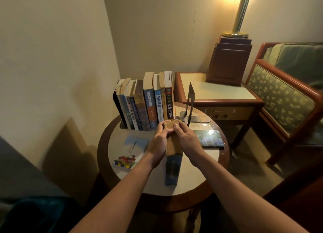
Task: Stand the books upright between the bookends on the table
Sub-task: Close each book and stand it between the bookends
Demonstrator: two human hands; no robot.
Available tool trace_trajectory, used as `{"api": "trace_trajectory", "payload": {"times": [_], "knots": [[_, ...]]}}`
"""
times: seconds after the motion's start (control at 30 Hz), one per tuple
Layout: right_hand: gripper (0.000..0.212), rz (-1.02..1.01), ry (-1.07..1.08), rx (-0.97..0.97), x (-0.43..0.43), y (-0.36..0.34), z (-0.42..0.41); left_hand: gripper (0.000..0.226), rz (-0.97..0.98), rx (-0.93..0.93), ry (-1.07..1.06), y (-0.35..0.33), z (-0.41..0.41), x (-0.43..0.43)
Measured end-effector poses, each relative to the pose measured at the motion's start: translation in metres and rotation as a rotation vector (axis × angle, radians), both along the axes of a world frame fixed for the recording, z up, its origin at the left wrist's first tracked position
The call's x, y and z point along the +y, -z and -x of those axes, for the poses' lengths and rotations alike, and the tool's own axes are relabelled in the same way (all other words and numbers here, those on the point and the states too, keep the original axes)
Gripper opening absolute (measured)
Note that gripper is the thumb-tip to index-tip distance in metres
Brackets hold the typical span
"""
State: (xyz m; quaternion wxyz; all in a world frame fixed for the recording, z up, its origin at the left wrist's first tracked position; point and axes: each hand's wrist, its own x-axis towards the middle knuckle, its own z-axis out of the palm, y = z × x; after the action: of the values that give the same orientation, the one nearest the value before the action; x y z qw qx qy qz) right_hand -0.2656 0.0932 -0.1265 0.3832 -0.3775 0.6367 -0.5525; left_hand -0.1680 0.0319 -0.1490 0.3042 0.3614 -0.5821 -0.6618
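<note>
At frame centre we hold the book upright, left hand and right hand fingers clamped on its covers; seemingly stiff, moderately heavy.

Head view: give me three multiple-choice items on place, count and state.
1. Where is the right bookend? A) against the row of books B) apart, right of the row C) on the floor
2. How many books lie flat on the table? A) none B) two C) four
3. The nearest book is held by: A) nothing B) one hand C) both hands
1B, a gap shows beside the last book; 2B, a pale book and a dark book; 3C, left hand and right hand grip it.
</note>
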Motion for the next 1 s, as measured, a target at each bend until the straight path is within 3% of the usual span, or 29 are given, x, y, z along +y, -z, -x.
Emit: {"api": "trace_trajectory", "payload": {"times": [0.13, 0.4, 0.6, 0.83, 0.9, 1.0], "knots": [[0.023, 0.004, -0.032, -0.03, 0.002, 0.0, -0.001, 0.042, 0.021, 0.019, -0.027, 0.004, 0.001, -0.002], [0.045, -0.028, -0.028, 0.001, 0.003, 0.001, -0.003, 0.044, 0.035, 0.049, -0.018, 0.005, 0.0, -0.004], [0.052, -0.092, -0.058, 0.084, 0.007, -0.009, 0.0, 0.074, 0.068, -0.034, 0.024, 0.007, -0.006, -0.005], [0.076, -0.157, -0.176, 0.387, 0.013, -0.031, -0.017, 0.048, 0.008, 0.019, -0.005, 0.023, -0.025, -0.009], [0.073, -0.224, -0.21, 0.55, 0.011, -0.038, -0.028, 0.05, -0.036, 0.041, 0.009, 0.03, -0.033, -0.01], [0.061, -0.385, -0.274, 0.685, 0.006, -0.041, -0.039, 0.053, 0.063, -0.057, -0.036, 0.04, -0.046, -0.016]]}}
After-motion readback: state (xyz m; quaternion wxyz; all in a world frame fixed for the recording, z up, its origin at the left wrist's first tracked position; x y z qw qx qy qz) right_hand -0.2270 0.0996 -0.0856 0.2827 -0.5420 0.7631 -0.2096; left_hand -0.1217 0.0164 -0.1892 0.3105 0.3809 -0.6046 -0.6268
